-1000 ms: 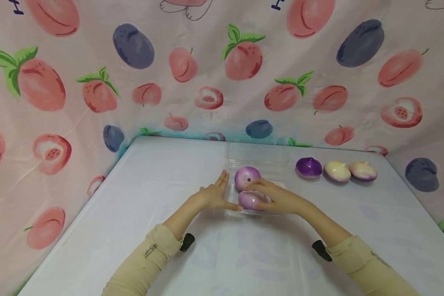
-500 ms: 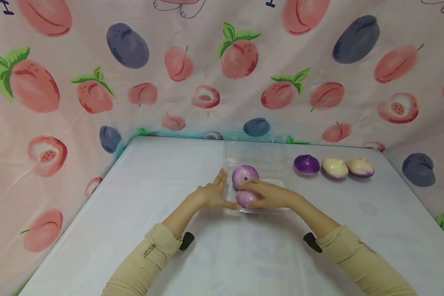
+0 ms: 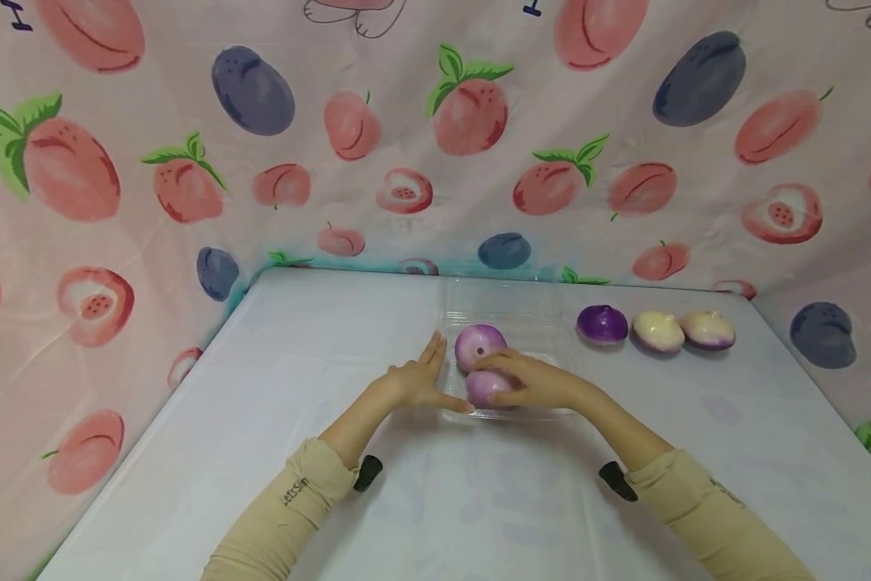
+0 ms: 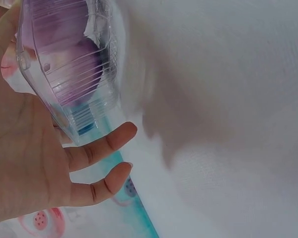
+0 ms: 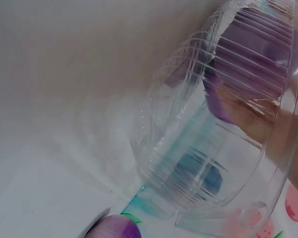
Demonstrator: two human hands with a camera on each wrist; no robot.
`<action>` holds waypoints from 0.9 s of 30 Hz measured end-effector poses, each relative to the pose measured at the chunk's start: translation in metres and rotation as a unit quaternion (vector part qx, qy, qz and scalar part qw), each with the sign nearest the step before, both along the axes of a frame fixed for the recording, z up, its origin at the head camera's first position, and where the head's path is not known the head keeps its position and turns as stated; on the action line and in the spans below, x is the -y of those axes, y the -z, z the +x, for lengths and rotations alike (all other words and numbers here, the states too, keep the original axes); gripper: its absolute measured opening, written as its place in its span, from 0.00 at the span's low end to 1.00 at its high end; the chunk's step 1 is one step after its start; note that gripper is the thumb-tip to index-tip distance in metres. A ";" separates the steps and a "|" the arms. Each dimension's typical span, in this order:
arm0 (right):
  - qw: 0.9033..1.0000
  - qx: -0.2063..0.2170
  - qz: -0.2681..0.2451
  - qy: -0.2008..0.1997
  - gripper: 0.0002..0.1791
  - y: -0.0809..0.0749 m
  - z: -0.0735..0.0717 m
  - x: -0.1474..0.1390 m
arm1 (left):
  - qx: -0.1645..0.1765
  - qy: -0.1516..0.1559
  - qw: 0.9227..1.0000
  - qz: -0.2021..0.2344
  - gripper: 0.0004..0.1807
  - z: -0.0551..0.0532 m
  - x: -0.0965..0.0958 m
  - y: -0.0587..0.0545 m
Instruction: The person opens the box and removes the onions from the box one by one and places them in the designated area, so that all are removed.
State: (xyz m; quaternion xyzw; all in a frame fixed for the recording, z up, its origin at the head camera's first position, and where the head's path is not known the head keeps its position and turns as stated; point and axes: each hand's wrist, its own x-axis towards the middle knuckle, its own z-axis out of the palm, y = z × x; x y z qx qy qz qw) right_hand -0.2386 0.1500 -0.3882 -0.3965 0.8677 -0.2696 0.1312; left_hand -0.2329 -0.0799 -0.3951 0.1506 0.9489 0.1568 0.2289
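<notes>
A clear plastic clamshell box [image 3: 551, 415] lies on the white table, its lid [image 3: 504, 295] folded back behind it. Two purple onions sit at its left end, a far one [image 3: 476, 345] and a near one [image 3: 483, 389]. My right hand [image 3: 540, 382] reaches into the box and grips the near onion, fingers over its back and thumb at its front. My left hand [image 3: 413, 384] rests along the left side, thumb at the front corner, fingers straight and spread. The left wrist view shows two of its fingers standing away from the box wall [image 4: 109, 59].
At the back right stand a dark purple onion [image 3: 602, 325] and two pale, purple-based onions, one left [image 3: 657, 332] and one right [image 3: 709, 330]. A fruit-print cloth [image 3: 399, 105] hangs behind the table. Small black devices hang at both wrists.
My right forearm has shifted slightly to the left, its hand still on the near onion. My left hand stays at the box's side. The head view has moved a little.
</notes>
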 end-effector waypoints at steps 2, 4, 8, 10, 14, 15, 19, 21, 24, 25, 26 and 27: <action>1.000 0.002 -0.002 0.007 0.28 0.000 0.001 -0.002 | 0.001 -0.001 1.000 0.000 0.66 0.000 0.000 0.000; 1.000 0.006 -0.004 0.014 0.29 -0.001 0.001 -0.004 | 0.001 -0.002 1.000 -0.001 0.66 0.000 0.000 0.001; 1.000 0.016 0.000 0.012 0.31 -0.003 0.003 -0.009 | 0.001 -0.006 1.000 -0.001 0.66 0.000 0.000 0.000; 1.000 0.021 0.001 0.003 0.30 -0.003 0.004 -0.011 | 0.001 -0.006 1.000 0.000 0.65 0.001 0.000 0.000; 1.000 0.020 0.000 -0.005 0.26 -0.003 0.005 -0.015 | 0.001 -0.005 1.000 0.000 0.65 0.001 -0.001 -0.001; 1.000 0.022 -0.002 -0.002 0.26 -0.002 0.005 -0.016 | 0.001 -0.004 1.000 -0.001 0.65 0.001 -0.002 -0.001; 0.998 0.041 -0.042 0.017 0.23 -0.001 0.003 -0.019 | -0.001 -0.005 1.000 -0.002 0.65 0.001 -0.001 -0.001; 0.996 0.050 -0.070 0.026 0.23 -0.001 0.002 -0.020 | -0.002 -0.006 1.000 -0.001 0.65 0.001 0.000 -0.001; 0.992 0.060 -0.107 0.030 0.23 0.001 0.000 -0.023 | -0.005 -0.005 1.000 0.002 0.65 0.001 0.000 0.000; 0.991 0.065 -0.113 0.034 0.24 0.001 -0.001 -0.023 | -0.005 -0.004 1.000 0.003 0.65 0.001 0.000 0.000; 0.990 0.069 -0.117 0.035 0.24 0.001 -0.001 -0.024 | -0.004 -0.003 1.000 0.003 0.65 0.001 0.000 0.000; 0.990 0.070 -0.121 0.033 0.23 0.001 -0.001 -0.025 | -0.004 -0.002 1.000 0.003 0.65 0.000 0.000 0.000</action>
